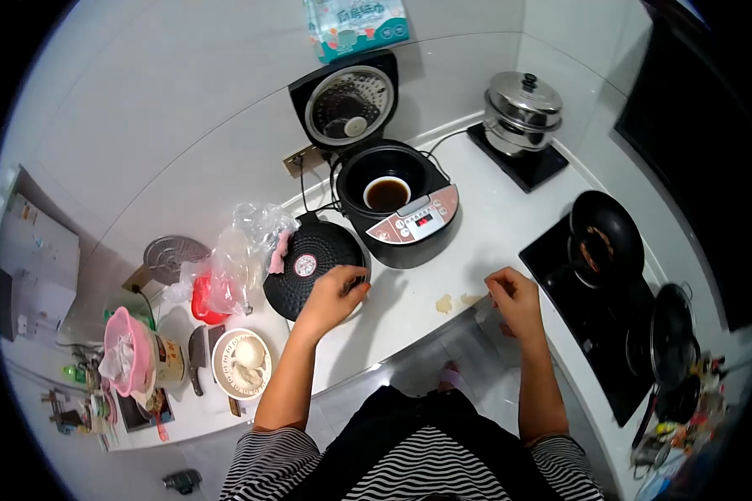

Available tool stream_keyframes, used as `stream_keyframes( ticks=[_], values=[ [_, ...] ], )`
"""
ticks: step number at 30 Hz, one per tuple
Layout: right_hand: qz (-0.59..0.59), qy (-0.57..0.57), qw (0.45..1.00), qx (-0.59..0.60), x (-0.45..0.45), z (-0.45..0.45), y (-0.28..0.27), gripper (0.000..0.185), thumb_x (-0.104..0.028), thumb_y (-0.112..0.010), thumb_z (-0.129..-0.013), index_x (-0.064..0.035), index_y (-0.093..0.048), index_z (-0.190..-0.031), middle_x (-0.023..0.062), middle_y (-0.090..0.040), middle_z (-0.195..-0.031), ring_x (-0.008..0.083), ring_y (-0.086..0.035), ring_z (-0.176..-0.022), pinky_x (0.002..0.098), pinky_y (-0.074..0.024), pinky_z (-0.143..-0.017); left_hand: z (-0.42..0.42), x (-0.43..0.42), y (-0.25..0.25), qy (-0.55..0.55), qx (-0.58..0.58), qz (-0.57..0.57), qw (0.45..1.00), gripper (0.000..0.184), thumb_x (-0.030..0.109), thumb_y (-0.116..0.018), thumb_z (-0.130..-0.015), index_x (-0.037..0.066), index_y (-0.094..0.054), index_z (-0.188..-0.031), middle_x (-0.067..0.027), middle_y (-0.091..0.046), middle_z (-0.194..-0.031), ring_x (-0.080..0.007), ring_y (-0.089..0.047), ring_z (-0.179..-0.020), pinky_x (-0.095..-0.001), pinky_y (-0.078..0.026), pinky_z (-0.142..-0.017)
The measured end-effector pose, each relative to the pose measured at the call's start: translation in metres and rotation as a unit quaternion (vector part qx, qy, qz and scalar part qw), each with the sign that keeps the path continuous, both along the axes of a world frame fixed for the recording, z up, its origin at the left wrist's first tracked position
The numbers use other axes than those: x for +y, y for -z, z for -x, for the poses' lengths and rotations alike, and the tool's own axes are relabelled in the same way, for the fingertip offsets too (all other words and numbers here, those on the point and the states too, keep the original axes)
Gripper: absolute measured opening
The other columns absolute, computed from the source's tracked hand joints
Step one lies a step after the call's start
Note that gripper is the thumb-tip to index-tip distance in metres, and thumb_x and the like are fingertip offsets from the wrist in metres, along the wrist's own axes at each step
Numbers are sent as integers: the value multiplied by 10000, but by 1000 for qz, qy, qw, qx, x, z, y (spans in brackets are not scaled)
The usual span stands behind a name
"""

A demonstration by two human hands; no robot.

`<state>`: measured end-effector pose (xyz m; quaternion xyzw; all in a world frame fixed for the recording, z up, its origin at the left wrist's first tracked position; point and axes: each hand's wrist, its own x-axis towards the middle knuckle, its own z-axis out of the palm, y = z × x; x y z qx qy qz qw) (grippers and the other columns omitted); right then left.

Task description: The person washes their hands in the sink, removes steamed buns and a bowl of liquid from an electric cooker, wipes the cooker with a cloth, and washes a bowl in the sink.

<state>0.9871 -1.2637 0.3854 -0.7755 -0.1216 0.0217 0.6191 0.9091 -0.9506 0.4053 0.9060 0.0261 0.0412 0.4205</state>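
My left hand (336, 299) is over the right edge of a round black appliance (297, 269) with ridges and a red-and-white label. Its fingers are curled together, and I cannot make out what they hold, if anything. Above the counter's front edge, right of some pale brown smears (444, 304), is my right hand (515, 302), its fingers closed; anything in them is too small to tell. Between and beyond the hands stands a rice cooker (414, 224), lid (351, 104) raised, with a white bowl of dark brown liquid (388, 194) inside.
Plastic bags (242, 259), a knife (196, 359), a patterned bowl (241, 363) and a pink basket (128, 351) are at left. A steamer pot (524, 108) stands at the back right. Black pans (606, 238) sit on the cooktop (593, 334) at right.
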Motion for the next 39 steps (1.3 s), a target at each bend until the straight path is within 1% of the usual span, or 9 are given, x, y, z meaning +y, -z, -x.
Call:
stream_keyframes(
  ticks=[10, 14, 16, 20, 22, 23, 25, 30, 39],
  values=[
    [133, -95, 984, -76, 71, -147, -42, 78, -50, -599, -822, 22, -624, -801, 52, -543, -593, 88, -484, -542, 244, -404, -514, -144, 51, 18, -112, -23, 103, 988, 244, 100, -501, -875, -24, -625, -1045, -154, -659, -785, -198, -659, -669, -311, -508, -635],
    [178, -160, 960, -149, 138, -202, -32, 122, -95, -598, -767, 11, -647, -800, 165, -633, -684, 264, -616, -610, 331, -476, -593, -218, 71, 50, -98, 94, -4, 991, 269, 72, -537, -854, -14, -619, -1095, -159, -662, -891, -218, -673, -726, -321, -537, -652],
    [233, -156, 956, -84, 171, -239, -1, 140, -75, -571, -750, -12, -676, -819, 181, -658, -765, 312, -656, -726, 367, -507, -669, -243, 74, 58, -99, 122, -91, 983, 278, 72, -573, -821, -4, -632, -1081, -179, -668, -926, -246, -681, -757, -331, -542, -676],
    [385, -239, 890, -52, 218, -288, 37, 148, 31, -499, -769, 81, -634, -800, 182, -630, -618, 244, -620, -475, 327, -503, -431, -275, 69, 61, -131, 222, -140, 956, 250, 65, -608, -774, -56, -653, -988, -223, -638, -1047, -328, -655, -914, -377, -557, -766],
    [453, -247, 856, 24, 236, -295, 35, 156, 16, -511, -796, 99, -639, -764, 196, -641, -624, 250, -650, -515, 329, -528, -449, -289, 60, 57, -194, 353, -13, 915, 279, 108, -690, -722, -23, -671, -968, -176, -673, -955, -293, -663, -904, -353, -551, -789],
    [478, -250, 841, 41, 245, -303, 46, 167, 8, -514, -809, 101, -641, -752, 196, -644, -625, 249, -657, -529, 335, -535, -458, -301, 65, 75, -92, 354, -172, 914, 202, 125, -662, -753, -9, -688, -901, -175, -677, -920, -277, -671, -875, -353, -561, -763],
    [525, -255, 807, 86, 263, -317, 63, 182, -2, -513, -833, 100, -648, -763, 202, -654, -656, 260, -666, -549, 356, -548, -465, -313, 70, 88, -110, 348, -172, 915, 189, 173, -683, -745, 18, -701, -853, -176, -672, -935, -261, -674, -876, -348, -566, -744],
    [518, -251, 808, 124, 270, -327, 78, 182, 12, -489, -840, 103, -641, -800, 225, -657, -707, 286, -667, -559, 359, -556, -467, -332, 72, 114, -148, 478, -37, 865, 201, 124, -568, -847, -31, -657, -939, -157, -694, -880, -294, -690, -795, -396, -582, -649],
    [486, -242, 818, 190, 277, -335, 97, 176, 46, -463, -819, 107, -628, -830, 236, -640, -672, 287, -651, -522, 380, -539, -420, -332, 74, 111, -69, 439, -158, 882, 245, 102, -538, -858, -60, -652, -1002, -170, -693, -852, -265, -699, -756, -366, -579, -624]
  ],
)
